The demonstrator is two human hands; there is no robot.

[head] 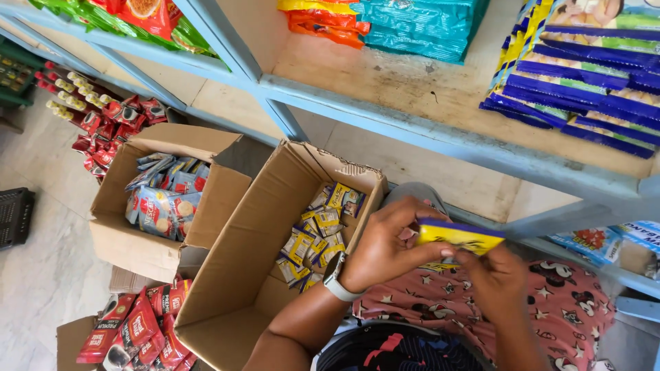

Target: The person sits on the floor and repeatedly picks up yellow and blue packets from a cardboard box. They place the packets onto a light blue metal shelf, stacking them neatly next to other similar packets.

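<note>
Yellow flat plastic packets with blue edges (459, 237), a small stack, sit pinched between both hands just under the front rail of the pale blue wooden shelf (440, 137). Left hand (385, 247) curls over the stack's near end, fingers wrapped on top, thumb below; it wears a grey wristwatch (337, 278). Right hand (498, 275) pinches the far lower edge with its fingertips. Neither is spread.

My read on doing this step well:
- Square the stack first: tap the edges flush against the palm so nothing fans out.
- Keep the thumbs under and the fingers over. Glossy film slides, so I'd press flat rather than squeeze an edge.
- If the stack goes onto the shelf board, it has to clear the rail, then land on the bare patch between the teal foil packs (419, 24) and the row of blue and green packets (584, 75), not on top of either.

The open brown cardboard box holding more yellow sachets (316, 233) is just left of the hands, within reach. The second brown carton of blue biscuit packs (165, 199) is further left, with red pouches on the floor (137, 330) below it. I can't tell how many packets are in the stack.
</note>
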